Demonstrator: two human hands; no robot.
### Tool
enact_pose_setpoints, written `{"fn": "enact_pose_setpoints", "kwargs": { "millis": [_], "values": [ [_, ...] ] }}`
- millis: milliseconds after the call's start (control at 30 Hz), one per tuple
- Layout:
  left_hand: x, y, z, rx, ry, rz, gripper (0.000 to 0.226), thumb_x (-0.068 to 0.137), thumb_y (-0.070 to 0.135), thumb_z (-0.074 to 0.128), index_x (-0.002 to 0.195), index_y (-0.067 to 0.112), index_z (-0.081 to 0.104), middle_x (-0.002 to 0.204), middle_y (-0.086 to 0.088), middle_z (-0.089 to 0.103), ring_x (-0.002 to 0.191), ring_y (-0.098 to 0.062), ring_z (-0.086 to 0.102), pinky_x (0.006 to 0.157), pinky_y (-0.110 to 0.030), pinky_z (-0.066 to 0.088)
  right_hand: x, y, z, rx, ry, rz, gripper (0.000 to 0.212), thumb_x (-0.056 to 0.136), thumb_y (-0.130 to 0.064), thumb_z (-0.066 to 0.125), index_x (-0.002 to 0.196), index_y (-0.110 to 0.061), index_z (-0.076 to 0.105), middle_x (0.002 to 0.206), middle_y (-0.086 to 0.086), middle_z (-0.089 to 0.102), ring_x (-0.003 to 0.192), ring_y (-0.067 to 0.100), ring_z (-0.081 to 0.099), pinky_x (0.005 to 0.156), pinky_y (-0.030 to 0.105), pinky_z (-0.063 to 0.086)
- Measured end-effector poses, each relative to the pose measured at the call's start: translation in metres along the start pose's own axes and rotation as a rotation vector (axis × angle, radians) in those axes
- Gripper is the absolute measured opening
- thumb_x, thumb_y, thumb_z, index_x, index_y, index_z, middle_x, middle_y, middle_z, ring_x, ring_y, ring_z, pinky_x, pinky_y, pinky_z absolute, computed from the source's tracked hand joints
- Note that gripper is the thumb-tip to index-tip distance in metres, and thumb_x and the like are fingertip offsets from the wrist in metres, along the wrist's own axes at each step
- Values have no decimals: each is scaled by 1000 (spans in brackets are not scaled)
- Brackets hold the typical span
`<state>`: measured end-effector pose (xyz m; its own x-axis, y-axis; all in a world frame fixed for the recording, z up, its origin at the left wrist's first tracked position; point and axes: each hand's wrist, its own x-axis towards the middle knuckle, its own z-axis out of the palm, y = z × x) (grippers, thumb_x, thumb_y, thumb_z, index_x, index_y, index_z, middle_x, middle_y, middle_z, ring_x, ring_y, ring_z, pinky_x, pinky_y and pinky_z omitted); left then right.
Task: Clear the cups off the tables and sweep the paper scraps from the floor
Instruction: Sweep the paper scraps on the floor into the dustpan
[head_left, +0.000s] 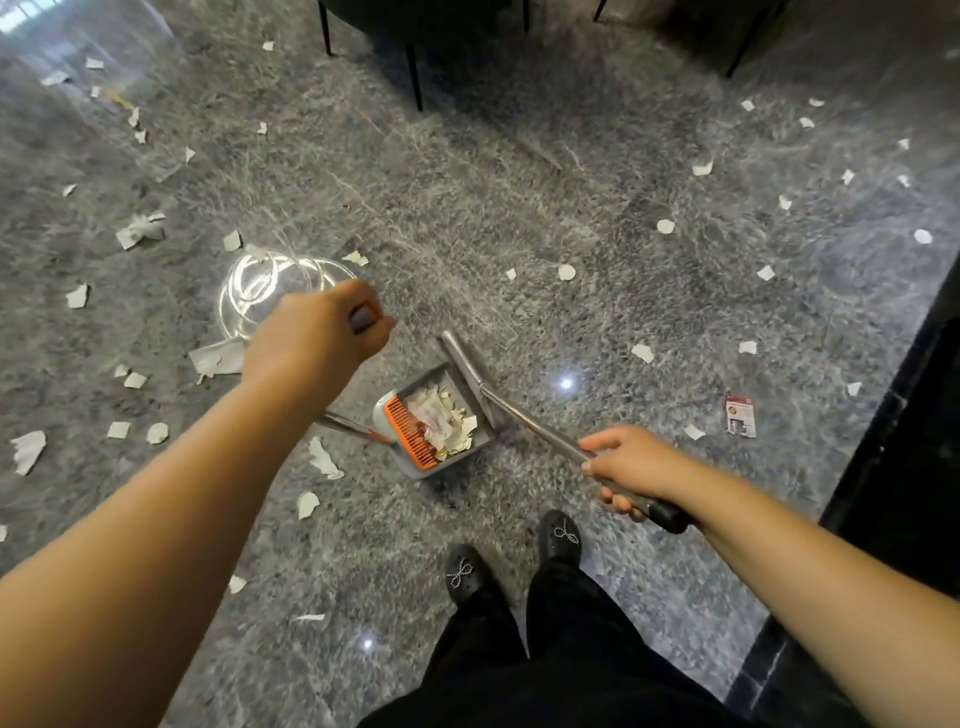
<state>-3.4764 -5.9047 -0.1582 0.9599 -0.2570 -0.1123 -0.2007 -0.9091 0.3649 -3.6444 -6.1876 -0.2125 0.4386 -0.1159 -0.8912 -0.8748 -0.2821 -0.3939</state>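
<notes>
Two hands busy: left hand (317, 332) gripping dustpan handle, right hand (626, 470) wrapped round broom shaft (524, 415); dustpan (434, 415) at centre, part-filled; paper scraps (140, 231) strewn from 9 to 3 o'clock; sweeping step underway, likely next: shift pan toward 9 o'clock cluster

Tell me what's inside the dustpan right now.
The grey dustpan holds a heap of white paper scraps, some crumpled, lying beside its orange comb teeth. Whatever lies beneath the heap is covered, so I cannot tell what is there.

Grey-veined marble floor (467, 182), white scraps (139, 231), grey dustpan (415, 470) with orange comb (410, 434), black shoes (462, 571).
</notes>
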Motion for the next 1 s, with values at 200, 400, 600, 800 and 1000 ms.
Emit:
{"fn": "enact_pose_setpoints", "kwargs": {
  "millis": [200,400,600,800,1000],
  "values": [
    [8,40,10,-16,-6,109,18,84,51,65,88,33,62,71,0,61,67,-25,55,60,-34,50,-26,31,-29,117,138,-23,47,93,-5,56,138,-15,47,64,7,56,31,11,48,34,20,38],
    [27,97,24,-68,-2,187,20,84,54,64,87,35,59,64,3,60,57,-19,52,53,-27,41,-23,61,-77,304,261,8,45,91,-5,59,135,-12,52,55,9,55,29,13,46,33,16,35],
    [67,173,48,-102,-43,255,23,83,56,62,89,35,58,68,4,61,63,-23,58,57,-32,49,-10,84,-147,395,350,36,45,91,-2,58,134,-9,51,53,10,53,26,12,43,32,15,34],
    [117,274,85,-51,-111,360,22,88,47,65,91,25,61,66,0,60,62,-26,58,56,-37,52,16,103,-245,366,365,73,45,92,-3,57,136,-8,48,56,12,52,29,14,45,32,16,35],
    [165,356,123,49,-167,382,26,90,49,62,95,24,60,68,-1,59,63,-27,58,53,-33,49,58,108,-329,199,310,100,44,91,-3,52,135,-9,48,61,13,56,31,14,49,34,17,37]
  ]
}}
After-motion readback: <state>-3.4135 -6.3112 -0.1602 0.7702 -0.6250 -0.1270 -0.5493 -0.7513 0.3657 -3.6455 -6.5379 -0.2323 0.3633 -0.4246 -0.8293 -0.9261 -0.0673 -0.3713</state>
